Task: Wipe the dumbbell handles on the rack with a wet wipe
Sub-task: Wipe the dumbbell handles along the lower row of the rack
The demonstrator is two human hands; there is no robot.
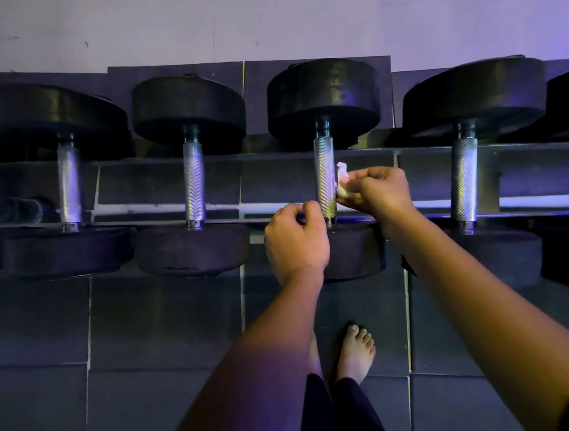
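On the rack [271, 154], four dumbbells lie side by side, each with its long axis running from near to far from the person and the knurled steel bar bridging the two rails. The work is at the third handle [325, 177], counted from the left.

The right grip [380, 189] is closed, thumb and fingers pinching a bunched white wet wipe [341, 176]. The wipe touches the right flank of that handle, about midway along it. From this grip the bar lies just to the left, so I judge the next stroke runs along the bar, toward the far or the near plate. The right hand is the nearer one for the wiping.

The left grip [295, 238] sits at the near end of the same handle, on its left side, with the fingers curled. I cannot tell whether it holds anything or just touches the bar, though it looks like a steadying hand.

Other handles:
- First handle [69, 186]: no hand on it.
- Second handle [193, 185]: no hand on it.
- Fourth handle [465, 179]: to the right, no hand on it.

Whether these are already wiped cannot be told.

No brand, label or weight marking is readable on the plates or the rack, because the light is dim and purple. Dark floor mats [148, 330] lie below, and a bare foot [355, 350] stands between the arms.
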